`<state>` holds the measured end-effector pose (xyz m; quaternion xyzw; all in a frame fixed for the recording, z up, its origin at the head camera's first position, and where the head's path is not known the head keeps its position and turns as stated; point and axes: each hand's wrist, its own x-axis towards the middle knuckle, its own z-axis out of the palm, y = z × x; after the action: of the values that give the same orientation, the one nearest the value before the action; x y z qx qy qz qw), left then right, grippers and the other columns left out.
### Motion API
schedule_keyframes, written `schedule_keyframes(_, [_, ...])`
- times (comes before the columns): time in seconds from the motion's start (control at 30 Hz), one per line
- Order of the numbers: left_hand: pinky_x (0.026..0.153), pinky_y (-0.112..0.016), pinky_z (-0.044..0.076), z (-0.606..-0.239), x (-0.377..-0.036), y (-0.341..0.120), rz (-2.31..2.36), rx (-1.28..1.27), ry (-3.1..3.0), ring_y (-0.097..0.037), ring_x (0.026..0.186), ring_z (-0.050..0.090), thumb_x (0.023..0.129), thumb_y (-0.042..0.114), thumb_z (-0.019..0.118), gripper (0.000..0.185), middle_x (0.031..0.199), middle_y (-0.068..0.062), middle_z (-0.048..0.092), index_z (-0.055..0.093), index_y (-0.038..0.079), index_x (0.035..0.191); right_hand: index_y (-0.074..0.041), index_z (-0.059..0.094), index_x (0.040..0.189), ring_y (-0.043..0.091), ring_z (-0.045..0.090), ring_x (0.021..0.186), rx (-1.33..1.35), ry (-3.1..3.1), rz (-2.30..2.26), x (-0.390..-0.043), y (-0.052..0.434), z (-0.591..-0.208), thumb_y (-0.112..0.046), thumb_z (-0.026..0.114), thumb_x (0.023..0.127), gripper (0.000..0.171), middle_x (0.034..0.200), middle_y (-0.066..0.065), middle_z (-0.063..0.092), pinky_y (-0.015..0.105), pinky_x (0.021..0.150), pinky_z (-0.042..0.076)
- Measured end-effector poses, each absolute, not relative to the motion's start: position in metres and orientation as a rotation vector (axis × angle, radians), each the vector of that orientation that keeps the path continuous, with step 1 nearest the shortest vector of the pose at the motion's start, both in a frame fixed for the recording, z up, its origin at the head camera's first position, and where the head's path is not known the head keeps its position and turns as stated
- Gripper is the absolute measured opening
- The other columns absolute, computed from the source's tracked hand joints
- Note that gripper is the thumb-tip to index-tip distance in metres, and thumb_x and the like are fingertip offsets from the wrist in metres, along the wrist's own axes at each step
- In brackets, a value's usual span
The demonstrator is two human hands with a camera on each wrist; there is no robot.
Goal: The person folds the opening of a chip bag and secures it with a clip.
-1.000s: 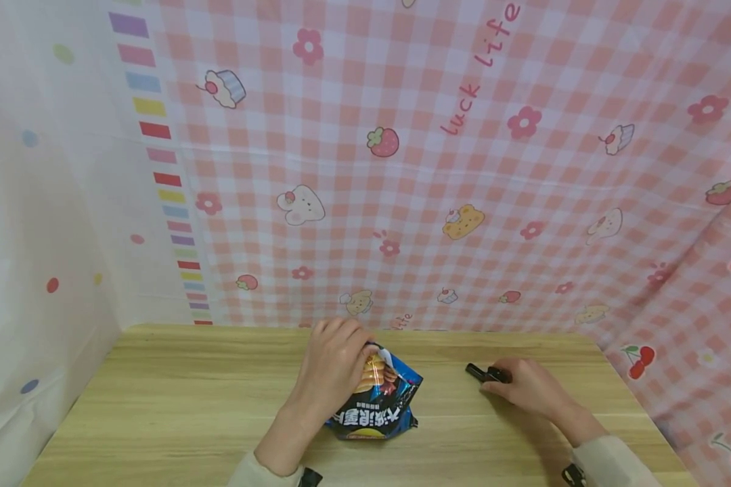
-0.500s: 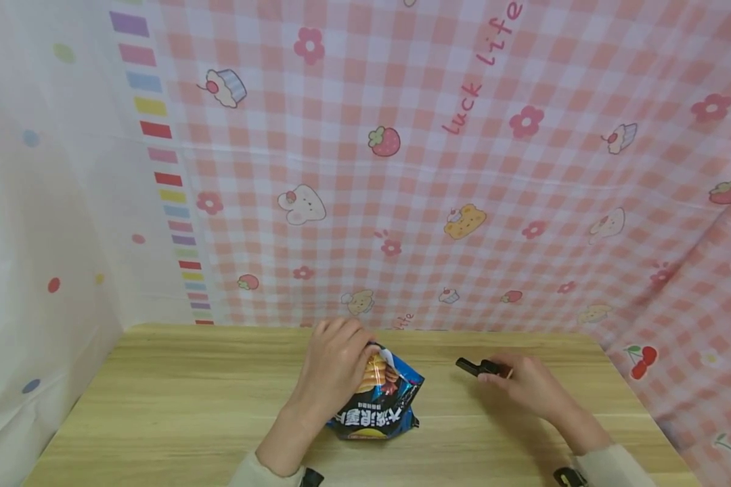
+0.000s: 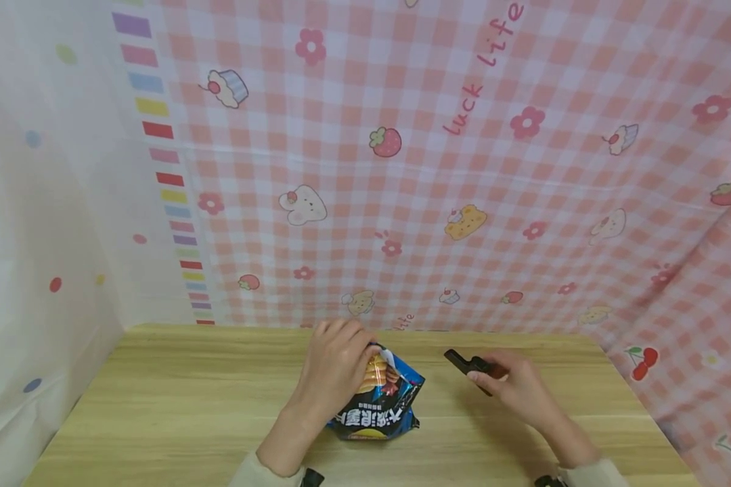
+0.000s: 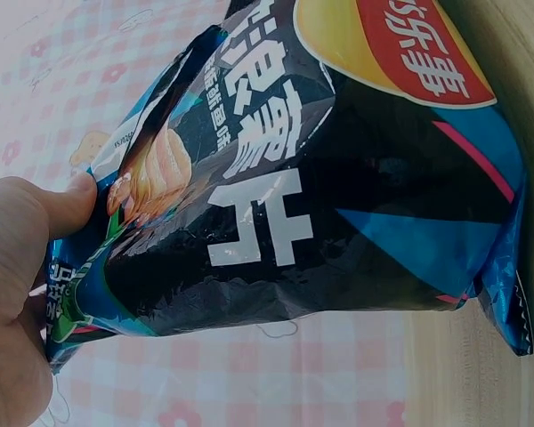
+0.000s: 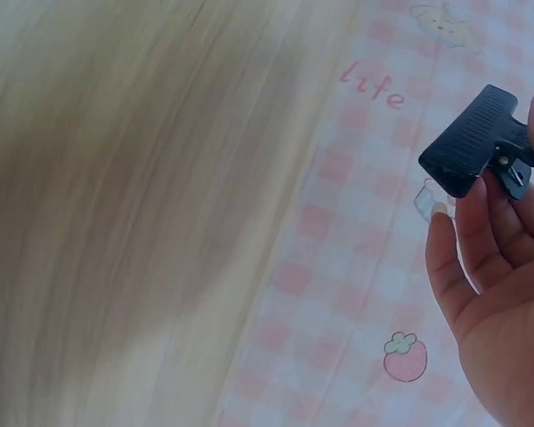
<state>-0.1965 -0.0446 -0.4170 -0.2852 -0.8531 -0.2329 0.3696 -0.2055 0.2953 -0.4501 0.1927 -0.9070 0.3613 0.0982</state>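
Observation:
A dark blue crisp bag (image 3: pixel 380 402) (image 4: pixel 320 187) stands on the wooden table (image 3: pixel 176 406). My left hand (image 3: pixel 335 368) grips its crumpled top; in the left wrist view the thumb (image 4: pixel 67 205) pinches the bag's upper edge. To the right, my right hand (image 3: pixel 512 389) holds a small black clip (image 3: pixel 466 365) lifted a little off the table, its jaws pointing left toward the bag. The right wrist view shows the black clip (image 5: pixel 474 142) between thumb and fingers (image 5: pixel 467 240).
A pink checked cloth (image 3: pixel 463 169) with cartoon prints hangs behind the table and along the right side. A white dotted cloth (image 3: pixel 42 203) covers the left. Bare wood lies left of the bag.
My right hand has lifted the black clip off the table and carried it left toward the bag. The left hand and the bag have stayed put.

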Motion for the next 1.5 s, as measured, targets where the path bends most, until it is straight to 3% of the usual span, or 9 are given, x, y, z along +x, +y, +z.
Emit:
schedule_keyframes(0.57, [0.081, -0.035, 0.048, -0.416, -0.197, -0.043, -0.606, -0.73, -2.186, -0.02, 0.089, 0.065, 0.087, 0.014, 0.086, 0.013, 0.093, -0.001, 0.074, 0.077, 0.01, 0.096, -0.009, 0.079, 0.105, 0.006, 0.066, 0.077, 0.587, -2.446, 1.237, -0.192, 0.258, -0.445, -0.003, 0.084, 0.086, 0.021, 0.092, -0.002, 0.072, 0.027, 0.059, 0.054])
schedule_keyframes(0.8, [0.08, -0.035, 0.049, -0.417, -0.197, -0.044, -0.603, -0.733, -2.169, -0.02, 0.089, 0.065, 0.086, 0.013, 0.087, 0.013, 0.093, 0.0, 0.074, 0.076, 0.011, 0.095, -0.01, 0.08, 0.099, 0.009, 0.063, 0.076, 0.678, -2.327, 1.202, -0.194, 0.243, -0.444, 0.006, 0.086, 0.08, 0.026, 0.083, -0.006, 0.068, 0.026, 0.07, 0.052])
schedule_keyframes(1.07, [0.08, -0.034, 0.048, -0.418, -0.198, -0.044, -0.6, -0.738, -2.15, -0.018, 0.089, 0.065, 0.086, 0.013, 0.087, 0.014, 0.092, 0.001, 0.073, 0.076, 0.012, 0.094, -0.003, 0.081, 0.098, 0.011, 0.059, 0.077, 0.832, -2.128, 1.171, -0.199, 0.228, -0.448, 0.017, 0.084, 0.072, 0.033, 0.081, -0.001, 0.069, 0.021, 0.066, 0.047])
schedule_keyframes(1.5, [0.078, -0.033, 0.047, -0.418, -0.198, -0.044, -0.604, -0.737, -2.151, -0.017, 0.088, 0.064, 0.085, 0.013, 0.088, 0.015, 0.092, 0.002, 0.073, 0.076, 0.012, 0.095, 0.003, 0.08, 0.096, 0.011, 0.057, 0.07, 0.925, -2.067, 1.092, -0.206, 0.215, -0.45, 0.014, 0.086, 0.07, 0.029, 0.078, -0.001, 0.067, 0.017, 0.061, 0.045])
